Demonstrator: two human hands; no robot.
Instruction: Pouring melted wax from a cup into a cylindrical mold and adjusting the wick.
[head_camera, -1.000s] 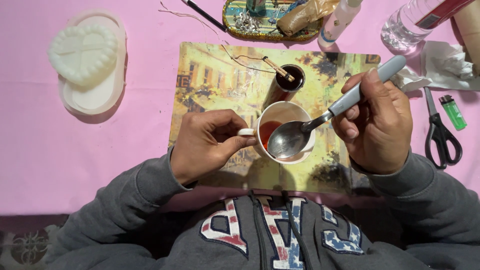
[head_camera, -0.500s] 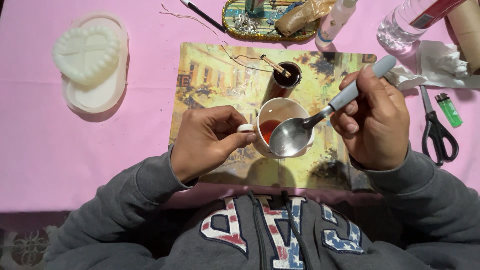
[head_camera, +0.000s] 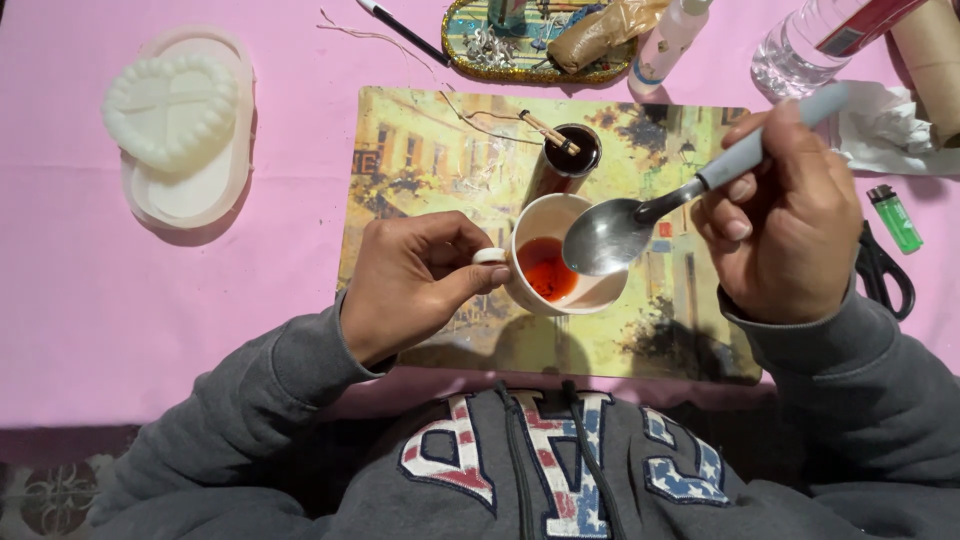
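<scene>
At frame centre, the left hand (head_camera: 415, 280) gripped the cup (head_camera: 560, 255) handle while the right hand (head_camera: 785, 215) clasped the spoon (head_camera: 610, 235); tilting risked spilling red liquid (head_camera: 547, 268).

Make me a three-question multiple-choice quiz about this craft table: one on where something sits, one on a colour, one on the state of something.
1. Where is the white heart-shaped piece?
A. far left, on a pale oval tray
B. inside the cup
C. under the scissors

2. What colour is the liquid in the white cup?
A. blue
B. red-orange
C. clear

3. How is the spoon?
A. lying on the mat
B. standing in the dark jar
C. held over the cup by the right hand

Answers: 1 A, it rests on the tray at left. 2 B, the liquid looks red-orange. 3 C, the left hand grips the cup's handle.
</scene>
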